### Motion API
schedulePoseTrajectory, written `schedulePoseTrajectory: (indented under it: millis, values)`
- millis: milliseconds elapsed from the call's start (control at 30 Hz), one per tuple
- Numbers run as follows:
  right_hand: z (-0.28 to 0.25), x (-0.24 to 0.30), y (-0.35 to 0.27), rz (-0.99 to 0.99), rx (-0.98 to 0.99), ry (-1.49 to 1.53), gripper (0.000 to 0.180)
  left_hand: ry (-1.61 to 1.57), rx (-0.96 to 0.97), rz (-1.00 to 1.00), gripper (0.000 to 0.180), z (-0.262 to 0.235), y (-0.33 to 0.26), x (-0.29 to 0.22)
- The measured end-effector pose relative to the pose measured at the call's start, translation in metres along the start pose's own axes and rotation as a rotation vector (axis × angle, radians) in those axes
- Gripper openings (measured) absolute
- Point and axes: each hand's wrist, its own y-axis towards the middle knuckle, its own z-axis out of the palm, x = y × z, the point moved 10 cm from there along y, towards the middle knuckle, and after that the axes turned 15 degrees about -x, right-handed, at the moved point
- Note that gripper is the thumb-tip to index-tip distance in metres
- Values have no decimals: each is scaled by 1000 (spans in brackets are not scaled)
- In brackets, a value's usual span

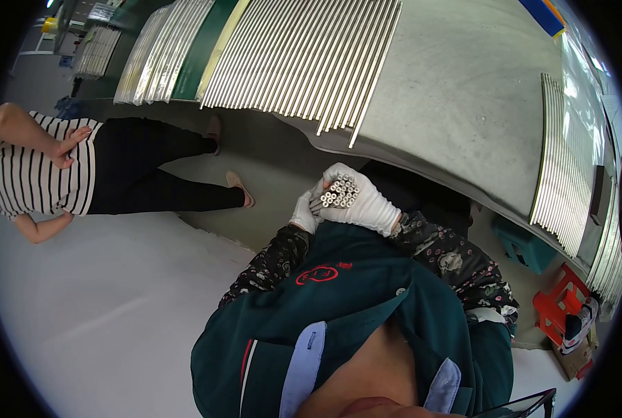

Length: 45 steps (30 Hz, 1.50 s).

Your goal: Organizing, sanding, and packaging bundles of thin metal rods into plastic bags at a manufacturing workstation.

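Two-handed, clasps bundled silvery tubes [339,193] in left hand [304,213] and right hand [368,204], both gloved and curled closed, with rods [298,59] on the surface [457,94] toward twelve o'clock.

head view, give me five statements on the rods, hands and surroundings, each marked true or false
1. The left hand and right hand wear white gloves. True.
2. The rod bundle lies on the table. False: it is held at the hands, rod ends facing the camera.
3. A row of silver rods lies on the grey table. True.
4. The other person wears a plain red top. False: the top is striped.
5. A red stool stands at right. True.
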Motion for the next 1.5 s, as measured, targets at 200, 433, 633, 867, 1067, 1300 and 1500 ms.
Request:
schedulePoseTrajectory:
  millis: [200,433,633,867,1067,1300,1500]
  values:
    - [-1,5,-2,-25,-14,14,34,57,253,140,23,3,6,-10]
    - [-5,9,3,-29,-5,67,36,33,81,20,28,12,-7,-16]
    - [-2,47,-11,-66,14,141,48,113,354,172,35,59,-90,-54]
    - [-20,128,-34,-426,-76,212,45,291,380,-6,26,108,-149,-39]
    - [-70,225,-54,-494,-343,128,45,267,716,-247,30,173,-237,-43]
    - [-110,316,-72,-762,-560,68,39,737,1030,823,57,251,-346,-131]
    - [-140,304,-46,-914,-814,-427,39,614,1103,1508,74,326,-426,-170]
